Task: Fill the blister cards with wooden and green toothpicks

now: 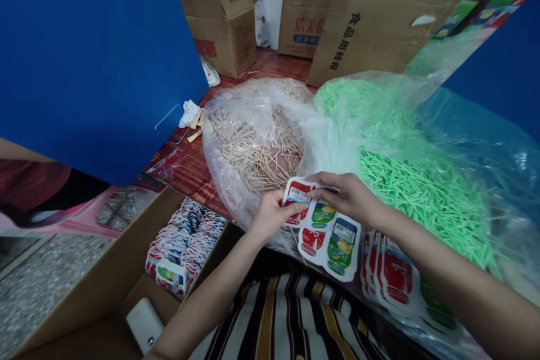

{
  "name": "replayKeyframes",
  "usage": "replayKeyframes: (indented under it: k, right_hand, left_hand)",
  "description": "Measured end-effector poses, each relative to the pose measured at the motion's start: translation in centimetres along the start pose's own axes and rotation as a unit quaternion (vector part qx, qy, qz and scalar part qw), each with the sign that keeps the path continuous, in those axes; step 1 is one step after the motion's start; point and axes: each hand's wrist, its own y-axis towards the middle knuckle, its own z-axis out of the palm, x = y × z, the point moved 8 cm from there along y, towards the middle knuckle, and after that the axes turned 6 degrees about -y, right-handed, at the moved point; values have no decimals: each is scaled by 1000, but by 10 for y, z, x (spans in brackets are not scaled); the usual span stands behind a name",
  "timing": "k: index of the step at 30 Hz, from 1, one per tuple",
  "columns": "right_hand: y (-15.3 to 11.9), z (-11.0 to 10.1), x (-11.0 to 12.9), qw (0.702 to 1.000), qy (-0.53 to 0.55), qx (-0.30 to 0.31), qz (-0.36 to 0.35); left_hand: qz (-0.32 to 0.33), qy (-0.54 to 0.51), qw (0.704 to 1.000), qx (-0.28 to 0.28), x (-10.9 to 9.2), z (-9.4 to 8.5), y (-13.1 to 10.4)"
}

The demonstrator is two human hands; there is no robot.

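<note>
A red and green drink-printed packet [323, 214], shaped like two cups side by side, is held in front of me. My left hand [272, 215] grips its left side, thumb over the red half. At its upper edge my right hand [348, 194] pinches with thumb and fingers; a thin dark edge shows between them, too small to make out. Just below lies another such packet [340, 244], flat, with a green Sprite print. More packets [392, 275] are fanned in a row under my right forearm.
A clear bag of pale thin sticks [236, 135] lies ahead, beside a bag of green sticks [422, 202]. An open carton [93, 259] at lower left holds rows of packets [185, 242] and a white device [144, 325]. Cardboard boxes [379, 17] stand behind; blue panels [93, 56] flank me.
</note>
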Motion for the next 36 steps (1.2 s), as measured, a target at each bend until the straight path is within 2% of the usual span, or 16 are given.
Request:
replayKeyframes:
  k: [2,5,9,15,17,20,22,24,26,29,33,36]
  right_hand:
    - [-1,1,-4,999,22,-6,24]
    - [-1,3,-11,997,43,-13,57]
    - [-1,4,-14,998,33,-3,54]
    - [-7,1,-6,999,36,-7,28]
    - [-8,-3,-2,999,25,-29,16]
    - [-9,-12,-1,997,-3,-76,17]
    - [-10,-13,-3,996,-12,-86,21]
    - [-11,-11,-5,997,-13,-78,19]
    - [-13,-8,-4,996,-33,-79,12]
    - [-18,-9,2,987,-119,-108,-15]
    - [-24,-12,9,978,-164,-127,-26]
    - [-30,-13,10,975,-184,-127,-21]
  left_hand:
    - [-8,16,1000,-5,0,1,0]
    - [16,25,999,-25,-3,1,2]
    - [19,12,999,-31,3,2,3]
    - [13,-2,1000,-10,5,1,4]
    - [7,4,1000,-3,2,3,3]
    - [-15,25,998,48,0,13,0]
    - [-30,48,996,69,2,18,-1]
    - [-26,75,995,57,3,17,-1]
    - [16,120,992,21,0,12,2]
    - [69,165,984,-11,-4,9,3]
    - [18,82,996,23,3,16,0]
    - [-33,89,994,56,9,23,-5]
